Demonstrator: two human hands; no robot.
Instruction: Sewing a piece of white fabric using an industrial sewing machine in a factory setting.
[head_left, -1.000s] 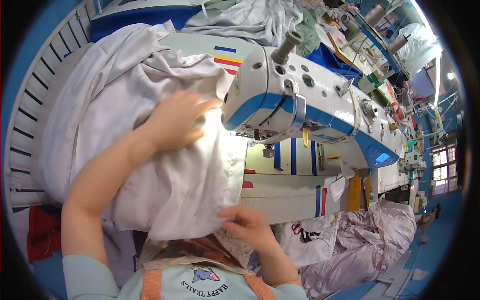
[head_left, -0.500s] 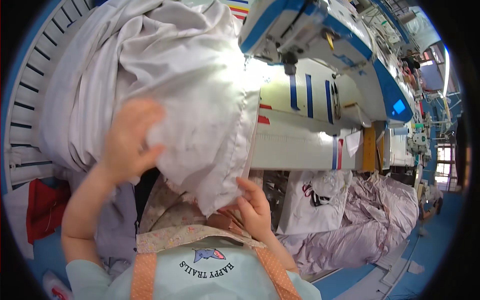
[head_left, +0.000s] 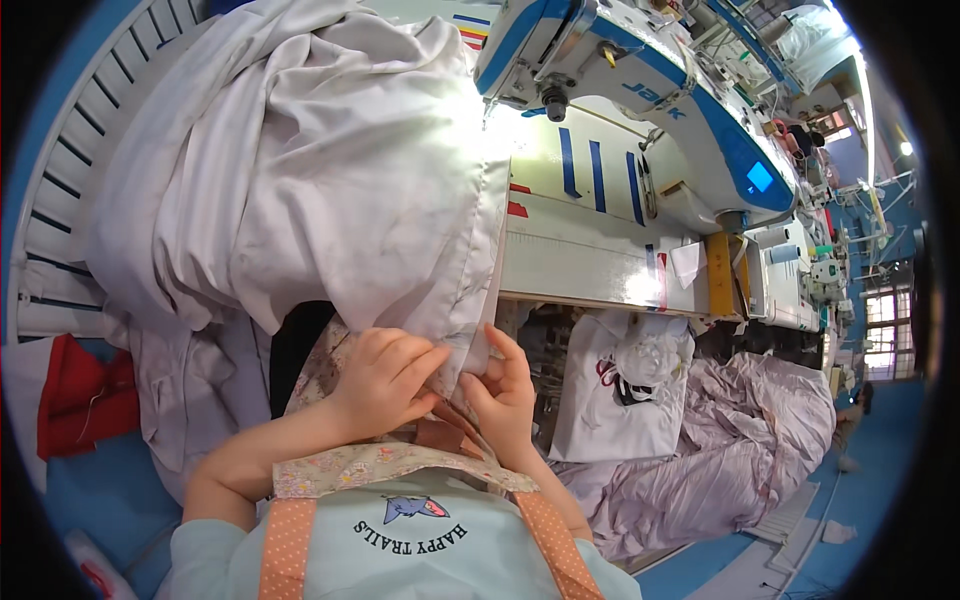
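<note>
Hands (head_left: 445, 385) pinch soft, creased white fabric's (head_left: 300, 180) hemmed edge.

The cloth (head_left: 300, 170) covered the table's left part and ran past the top edge. The left hand (head_left: 385, 380) hid the hem it pinched. The machine (head_left: 640, 100) was cut off at the top.
</note>
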